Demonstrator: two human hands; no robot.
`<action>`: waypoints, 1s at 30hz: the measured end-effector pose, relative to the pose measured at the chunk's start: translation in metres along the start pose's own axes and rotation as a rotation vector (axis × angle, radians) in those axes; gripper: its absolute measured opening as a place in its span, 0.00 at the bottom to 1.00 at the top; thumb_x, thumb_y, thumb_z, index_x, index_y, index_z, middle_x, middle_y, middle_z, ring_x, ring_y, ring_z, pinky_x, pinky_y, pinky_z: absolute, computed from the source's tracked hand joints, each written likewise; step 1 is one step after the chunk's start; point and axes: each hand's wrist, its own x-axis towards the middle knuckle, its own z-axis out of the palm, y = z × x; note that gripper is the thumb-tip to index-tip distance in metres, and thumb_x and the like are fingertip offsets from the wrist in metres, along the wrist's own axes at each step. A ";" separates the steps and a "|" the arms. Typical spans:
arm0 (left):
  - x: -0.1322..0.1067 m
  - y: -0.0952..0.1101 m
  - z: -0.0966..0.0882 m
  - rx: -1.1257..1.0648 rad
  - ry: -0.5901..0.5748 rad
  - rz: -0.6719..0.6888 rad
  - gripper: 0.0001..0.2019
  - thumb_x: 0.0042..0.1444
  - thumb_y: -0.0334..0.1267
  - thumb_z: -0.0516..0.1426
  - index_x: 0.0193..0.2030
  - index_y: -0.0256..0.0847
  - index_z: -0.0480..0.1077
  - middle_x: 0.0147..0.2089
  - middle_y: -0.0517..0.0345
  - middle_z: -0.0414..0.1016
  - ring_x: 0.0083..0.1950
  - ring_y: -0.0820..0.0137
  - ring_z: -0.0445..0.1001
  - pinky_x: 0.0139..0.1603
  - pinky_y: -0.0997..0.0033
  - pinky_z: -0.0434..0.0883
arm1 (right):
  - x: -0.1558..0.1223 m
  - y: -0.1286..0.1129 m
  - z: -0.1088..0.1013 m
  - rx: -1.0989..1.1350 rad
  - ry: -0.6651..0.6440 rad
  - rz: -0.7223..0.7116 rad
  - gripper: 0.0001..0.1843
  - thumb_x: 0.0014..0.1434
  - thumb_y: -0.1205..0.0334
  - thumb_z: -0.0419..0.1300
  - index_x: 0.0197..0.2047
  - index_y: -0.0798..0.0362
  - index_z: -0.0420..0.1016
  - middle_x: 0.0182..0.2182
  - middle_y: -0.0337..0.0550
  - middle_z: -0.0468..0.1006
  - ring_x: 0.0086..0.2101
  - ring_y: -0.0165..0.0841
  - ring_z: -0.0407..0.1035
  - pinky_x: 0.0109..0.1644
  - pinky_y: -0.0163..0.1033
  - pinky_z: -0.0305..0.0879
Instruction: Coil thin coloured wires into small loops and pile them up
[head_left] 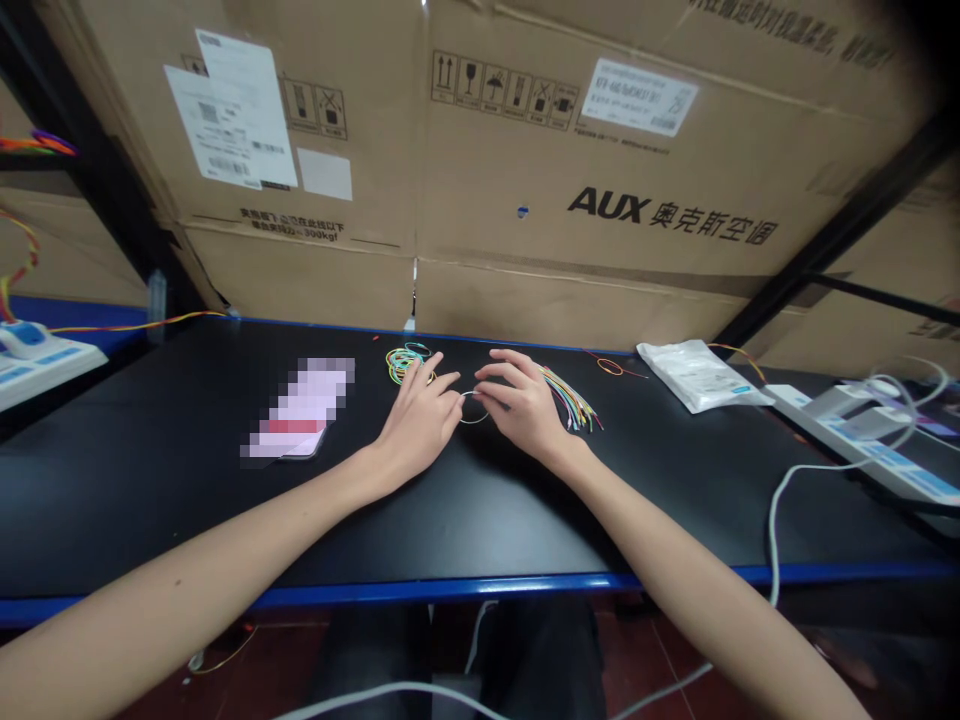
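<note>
Both hands rest on a black table [480,500], fingertips meeting at its middle. My left hand [417,415] and my right hand [520,405] pinch the two ends of a thin pale wire [474,420] that curves in a small loop on the table between them. A pile of coiled coloured wires [407,361] lies just behind my left hand. A bundle of straight coloured wires [571,400] fans out beside my right hand.
A phone [300,412] lies left of my hands. A white plastic bag [701,375] and a white power strip [862,435] with cables sit to the right. Large cardboard boxes [525,180] stand along the table's back edge. Another power strip [37,360] sits far left.
</note>
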 end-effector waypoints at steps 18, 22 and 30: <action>0.001 0.002 -0.006 0.034 0.011 0.019 0.16 0.65 0.32 0.46 0.38 0.34 0.76 0.54 0.44 0.75 0.68 0.52 0.57 0.67 0.41 0.56 | 0.003 0.001 -0.002 0.053 0.006 0.027 0.06 0.58 0.60 0.62 0.39 0.49 0.77 0.45 0.47 0.76 0.56 0.42 0.63 0.59 0.54 0.65; 0.000 0.003 -0.002 0.026 0.010 0.013 0.16 0.64 0.32 0.47 0.37 0.33 0.76 0.53 0.44 0.75 0.66 0.52 0.59 0.66 0.42 0.58 | 0.003 -0.001 -0.003 0.036 0.052 -0.029 0.05 0.60 0.65 0.60 0.34 0.50 0.78 0.41 0.46 0.78 0.54 0.41 0.65 0.57 0.51 0.67; 0.002 0.000 -0.005 0.124 0.096 0.105 0.14 0.64 0.32 0.48 0.38 0.33 0.75 0.54 0.44 0.74 0.66 0.50 0.59 0.66 0.41 0.57 | 0.005 -0.007 -0.002 0.168 0.016 0.057 0.08 0.63 0.65 0.57 0.35 0.51 0.78 0.39 0.45 0.77 0.53 0.41 0.65 0.57 0.52 0.65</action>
